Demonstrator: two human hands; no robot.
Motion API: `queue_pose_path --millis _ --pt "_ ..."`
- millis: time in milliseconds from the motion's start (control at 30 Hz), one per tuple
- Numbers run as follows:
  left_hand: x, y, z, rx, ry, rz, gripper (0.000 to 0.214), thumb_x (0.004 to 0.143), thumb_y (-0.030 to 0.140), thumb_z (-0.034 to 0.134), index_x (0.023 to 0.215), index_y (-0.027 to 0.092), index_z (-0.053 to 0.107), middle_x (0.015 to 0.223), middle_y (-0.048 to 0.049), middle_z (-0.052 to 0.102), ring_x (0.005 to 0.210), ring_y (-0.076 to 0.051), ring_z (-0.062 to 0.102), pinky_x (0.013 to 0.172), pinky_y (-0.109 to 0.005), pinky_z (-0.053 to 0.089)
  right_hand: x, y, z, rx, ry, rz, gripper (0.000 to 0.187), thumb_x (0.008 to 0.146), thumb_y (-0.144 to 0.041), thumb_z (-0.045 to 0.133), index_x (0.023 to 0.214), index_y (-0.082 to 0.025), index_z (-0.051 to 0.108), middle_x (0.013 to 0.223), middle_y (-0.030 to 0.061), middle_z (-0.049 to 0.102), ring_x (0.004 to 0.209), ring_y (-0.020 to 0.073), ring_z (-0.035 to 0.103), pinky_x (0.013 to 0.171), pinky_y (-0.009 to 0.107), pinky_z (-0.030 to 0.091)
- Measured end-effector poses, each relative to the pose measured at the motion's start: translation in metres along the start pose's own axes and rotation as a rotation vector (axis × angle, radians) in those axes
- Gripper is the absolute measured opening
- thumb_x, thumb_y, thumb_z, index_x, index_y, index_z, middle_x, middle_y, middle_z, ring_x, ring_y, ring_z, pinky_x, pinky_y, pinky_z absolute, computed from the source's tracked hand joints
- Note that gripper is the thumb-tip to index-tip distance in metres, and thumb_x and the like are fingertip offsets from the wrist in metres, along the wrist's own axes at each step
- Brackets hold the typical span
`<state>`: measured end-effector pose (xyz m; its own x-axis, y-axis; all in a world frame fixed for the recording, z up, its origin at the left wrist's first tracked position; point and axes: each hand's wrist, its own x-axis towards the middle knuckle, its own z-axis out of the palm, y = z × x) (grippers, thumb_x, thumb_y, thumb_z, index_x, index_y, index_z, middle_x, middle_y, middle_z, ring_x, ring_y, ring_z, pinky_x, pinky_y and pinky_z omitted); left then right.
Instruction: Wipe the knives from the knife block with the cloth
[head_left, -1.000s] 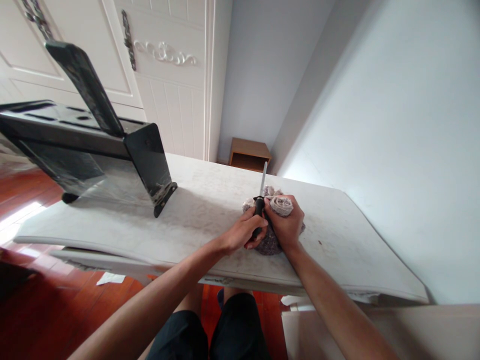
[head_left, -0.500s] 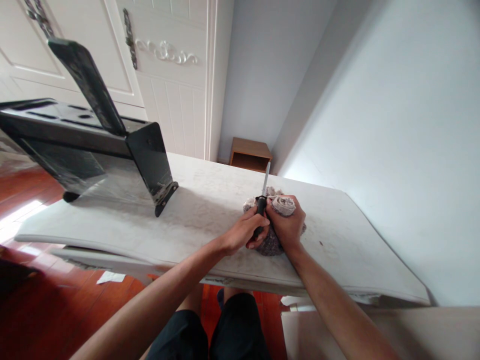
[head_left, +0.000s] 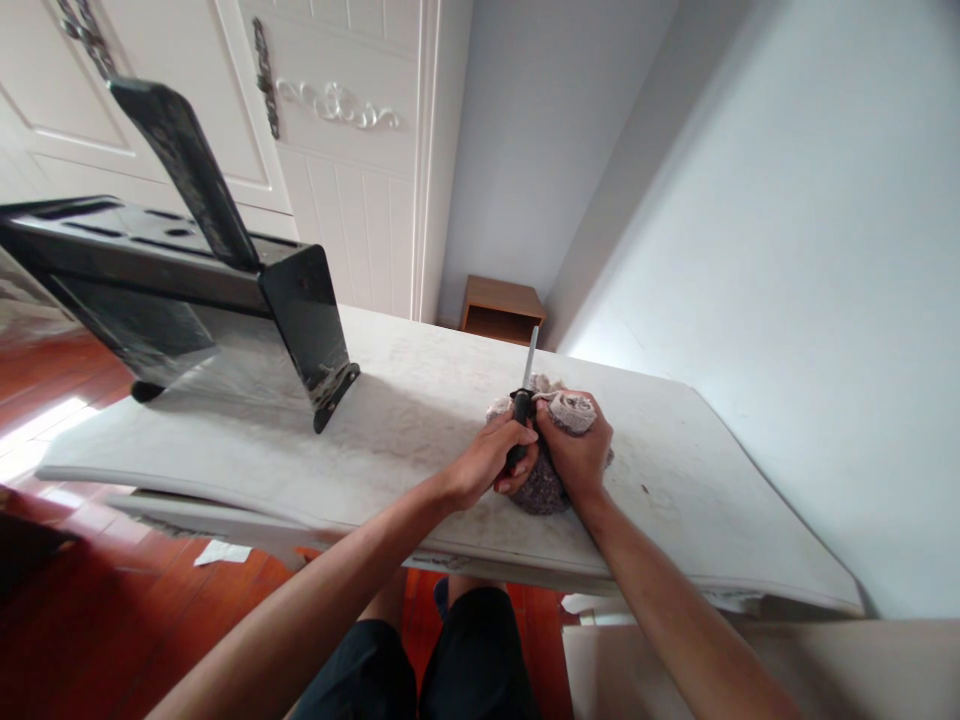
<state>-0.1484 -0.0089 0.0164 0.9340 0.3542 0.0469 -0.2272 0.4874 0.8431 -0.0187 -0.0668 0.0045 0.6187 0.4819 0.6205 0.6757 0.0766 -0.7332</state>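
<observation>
My left hand [head_left: 491, 462] is closed round the black handle of a sharpening steel [head_left: 527, 372], whose thin metal rod points up and away from me. My right hand [head_left: 574, 450] is closed on a bunched grey cloth [head_left: 538, 488] that lies on the white table [head_left: 390, 420], pressed against the steel just to the right of the handle. The two hands touch each other over the cloth.
A large black knife block [head_left: 176, 290] with an angled part sticking up stands on the table's left end. A white wardrobe [head_left: 337, 150] and a small wooden bedside table [head_left: 501, 308] are behind. A pale wall [head_left: 787, 250] runs along the right. Red wooden floor [head_left: 90, 620] lies below.
Both hands and the steel stay almost in place; the rod tilts slightly and the view has shifted a little to the right.
</observation>
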Motion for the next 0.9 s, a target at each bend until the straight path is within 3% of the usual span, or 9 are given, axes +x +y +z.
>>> queue_pose_path --millis 200,433,900 --pt "-0.001 0.0 0.001 0.081 0.044 0.028 0.012 0.075 0.03 0.047 0.076 0.021 0.038 0.046 0.009 0.041 0.029 -0.006 0.027 0.032 -0.02 0.018 -0.002 0.003 0.0 0.019 -0.008 -0.006 0.024 0.074 -0.039 0.073 0.084 -0.019 0.064 0.072 0.0 0.069 0.063 0.0166 0.062 0.064 0.03 0.052" --pt "0.0 -0.006 0.002 0.375 0.119 0.083 0.006 0.075 0.023 0.045 0.076 0.021 0.039 0.045 0.0091 0.04 0.035 -0.007 0.031 0.037 -0.02 0.024 -0.002 0.007 -0.001 -0.042 0.008 -0.008 0.027 0.073 -0.042 0.075 0.085 -0.019 0.066 0.074 0.0008 0.07 0.064 0.017 0.063 0.065 0.03 0.052" --pt "-0.002 -0.012 -0.006 0.532 0.174 0.114 0.021 0.077 0.018 0.048 0.099 0.018 0.046 0.065 0.0057 0.048 0.057 -0.011 0.043 0.053 -0.023 0.036 -0.004 0.013 -0.002 -0.056 0.02 -0.063 0.028 0.075 -0.044 0.076 0.087 -0.019 0.068 0.08 0.0037 0.071 0.071 0.0194 0.065 0.071 0.034 0.054"
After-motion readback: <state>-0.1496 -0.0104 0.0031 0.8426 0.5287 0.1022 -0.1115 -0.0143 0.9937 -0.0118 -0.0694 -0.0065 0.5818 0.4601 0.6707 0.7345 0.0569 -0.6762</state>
